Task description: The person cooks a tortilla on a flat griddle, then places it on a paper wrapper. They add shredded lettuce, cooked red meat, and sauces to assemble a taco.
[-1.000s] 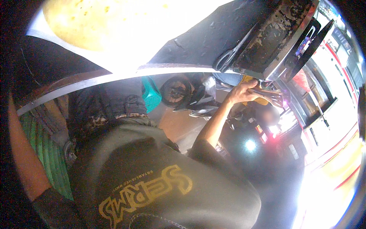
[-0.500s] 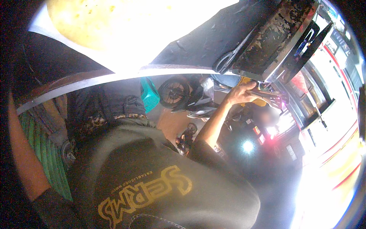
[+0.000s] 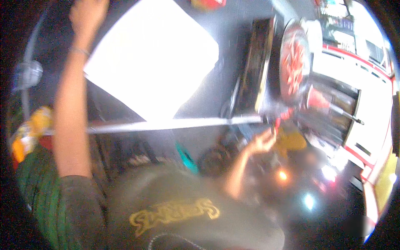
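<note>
My left forearm reaches up across the dark tabletop (image 3: 200, 91). At the top edge my left hand (image 3: 88, 16) is blurred and partly cut off, so its grip cannot be made out. It is near the upper left side of a large white sheet (image 3: 154, 54), glaring with light, whose lower corner overlaps the table's metal edge. Over on the right, my right hand (image 3: 262, 141) is closed beside the end of that edge. A blurred red piece (image 3: 278, 123) shows at its fingertips; its kind cannot be told.
A dark metal box (image 3: 255, 62) stands right of the sheet, with a round tray of red pieces (image 3: 295, 62) beyond. A red cone-shaped thing on a rod (image 3: 318, 99) is near it. Yellow packaging (image 3: 39, 123) and a clear round container (image 3: 29, 75) are at left.
My left hand has come into view at the upper left. My right hand has shifted slightly right and down; the dark slotted piece by it no longer shows. The whole sheet now shows, lower in view.
</note>
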`<state>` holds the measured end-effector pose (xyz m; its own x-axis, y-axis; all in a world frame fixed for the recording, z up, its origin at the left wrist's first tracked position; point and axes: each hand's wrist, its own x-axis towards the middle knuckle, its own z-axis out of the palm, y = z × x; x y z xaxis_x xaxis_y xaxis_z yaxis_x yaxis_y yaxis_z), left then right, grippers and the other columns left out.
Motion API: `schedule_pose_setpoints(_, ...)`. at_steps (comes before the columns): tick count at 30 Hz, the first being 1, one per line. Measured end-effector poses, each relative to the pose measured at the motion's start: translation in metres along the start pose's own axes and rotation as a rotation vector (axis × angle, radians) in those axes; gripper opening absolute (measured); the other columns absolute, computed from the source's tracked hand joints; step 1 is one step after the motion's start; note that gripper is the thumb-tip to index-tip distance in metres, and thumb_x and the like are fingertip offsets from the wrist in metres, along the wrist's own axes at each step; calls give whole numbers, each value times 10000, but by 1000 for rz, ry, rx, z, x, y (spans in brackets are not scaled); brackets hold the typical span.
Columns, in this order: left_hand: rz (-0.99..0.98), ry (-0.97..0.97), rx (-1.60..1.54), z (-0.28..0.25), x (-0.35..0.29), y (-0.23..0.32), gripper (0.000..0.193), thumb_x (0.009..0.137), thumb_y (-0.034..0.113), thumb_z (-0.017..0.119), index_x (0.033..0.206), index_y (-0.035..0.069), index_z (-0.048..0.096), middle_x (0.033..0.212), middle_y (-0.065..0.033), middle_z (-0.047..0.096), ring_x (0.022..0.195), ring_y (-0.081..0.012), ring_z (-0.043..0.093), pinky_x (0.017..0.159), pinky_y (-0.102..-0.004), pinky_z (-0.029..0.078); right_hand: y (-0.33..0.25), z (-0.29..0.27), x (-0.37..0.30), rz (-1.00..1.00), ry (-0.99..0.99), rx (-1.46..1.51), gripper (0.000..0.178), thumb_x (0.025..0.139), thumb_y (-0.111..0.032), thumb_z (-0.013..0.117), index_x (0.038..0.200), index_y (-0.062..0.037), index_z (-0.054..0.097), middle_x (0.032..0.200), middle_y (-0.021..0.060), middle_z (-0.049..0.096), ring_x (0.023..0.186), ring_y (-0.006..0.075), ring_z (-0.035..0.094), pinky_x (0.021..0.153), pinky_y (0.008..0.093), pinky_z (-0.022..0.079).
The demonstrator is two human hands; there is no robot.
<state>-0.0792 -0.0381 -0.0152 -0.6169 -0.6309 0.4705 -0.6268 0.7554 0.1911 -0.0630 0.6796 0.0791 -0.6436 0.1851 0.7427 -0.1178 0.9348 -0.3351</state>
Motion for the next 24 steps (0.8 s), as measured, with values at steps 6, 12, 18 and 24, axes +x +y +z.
schedule_pose_setpoints(6,-211,-40,-331,-32,-7,20,441,1095,417,597,950,76,836,981,-259,806,951,-503,788,876,-617,620,-109,2,-31,604,-255,864,108,1145,-174,669,1165,-73,637,697,-53,499,518,43,449,459,239,400)
schedule_pose_setpoints(12,-337,-104,-516,-62,-2,40,428,1087,406,653,923,43,807,911,-205,811,912,-455,785,834,-568,589,-190,22,-73,818,-799,1265,257,1073,-140,760,922,-127,553,669,-52,515,515,78,480,464,287,391)
schedule_pose_setpoints(18,129,198,-893,-149,49,130,310,1099,305,669,953,38,727,847,-213,730,804,-443,733,701,-500,529,-201,50,-62,468,-1106,1088,340,1047,-160,814,804,-132,579,671,-54,563,543,68,506,500,282,386)
schedule_pose_setpoints(24,185,691,-681,-217,169,152,168,1023,170,683,1102,44,762,1102,-196,772,1078,-426,714,952,-530,555,-194,76,-54,234,-1215,1037,269,1042,-211,850,894,-78,670,685,-63,598,536,74,543,509,279,432)
